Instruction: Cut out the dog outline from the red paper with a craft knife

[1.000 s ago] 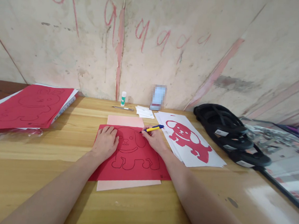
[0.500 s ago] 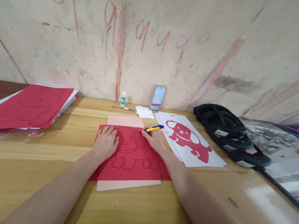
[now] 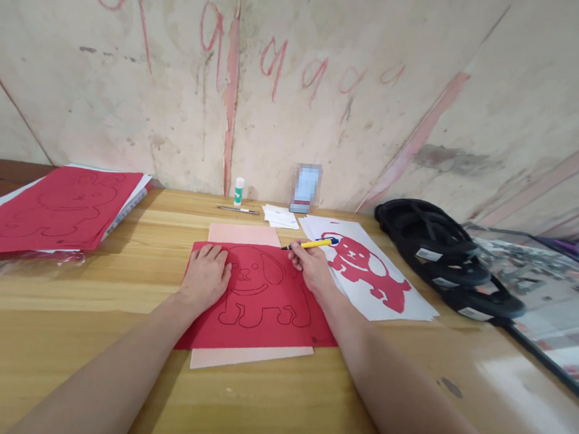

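Pen [image 3: 313,244] in right hand [image 3: 309,269]

Craft workspace: wooden table [image 3: 84,334], paper stacks [image 3: 54,205], glue stick [image 3: 239,191].

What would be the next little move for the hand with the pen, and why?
Probably bring the pen tip back down onto the red sheet. The right hand holds it with the tip just above the sheet's top edge, beside the dog outline, while the left hand lies flat on the sheet, pinning it.
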Motion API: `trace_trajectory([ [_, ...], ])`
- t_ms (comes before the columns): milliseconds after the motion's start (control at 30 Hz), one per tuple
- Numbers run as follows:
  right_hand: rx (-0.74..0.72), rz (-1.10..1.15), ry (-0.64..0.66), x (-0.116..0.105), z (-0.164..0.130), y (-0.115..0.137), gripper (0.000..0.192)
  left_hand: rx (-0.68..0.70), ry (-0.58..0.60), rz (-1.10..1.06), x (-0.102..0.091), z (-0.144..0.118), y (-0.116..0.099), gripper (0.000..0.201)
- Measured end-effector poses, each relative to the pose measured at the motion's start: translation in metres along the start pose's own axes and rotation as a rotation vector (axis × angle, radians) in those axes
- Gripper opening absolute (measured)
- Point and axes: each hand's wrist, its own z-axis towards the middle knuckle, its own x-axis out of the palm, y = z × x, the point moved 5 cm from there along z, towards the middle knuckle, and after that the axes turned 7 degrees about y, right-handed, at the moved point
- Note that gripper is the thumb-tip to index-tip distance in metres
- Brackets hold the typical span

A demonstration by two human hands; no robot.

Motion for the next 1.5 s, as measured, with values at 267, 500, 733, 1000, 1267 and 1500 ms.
trace_trajectory([
  [267,0.009,0.146,-0.071,-0.008,-0.006,0.003,0.036,-0.007,0.010,-0.024,0.001,0.000,0.001,0.026],
  [500,-0.021,0.094,-0.021,-0.003,-0.011,0.006,0.033,-0.018,0.012,-0.056,0.004,0.000,0.004,0.025],
  [733,-0.034,0.023,-0.006,-0.003,-0.014,0.009,0.033,-0.036,0.010,-0.109,0.005,0.001,0.007,0.026],
  [1000,-0.014,0.041,-0.012,-0.001,-0.016,0.010,0.037,-0.116,-0.003,-0.179,0.006,-0.003,0.020,0.030],
  [1267,-0.032,0.061,-0.009,-0.002,-0.011,0.006,0.032,-0.270,-0.033,-0.217,0.007,-0.002,0.043,0.036],
  [1500,-0.031,0.082,-0.032,0.000,-0.010,0.007,0.034,-0.348,-0.018,-0.211,0.010,-0.003,0.048,0.039],
])
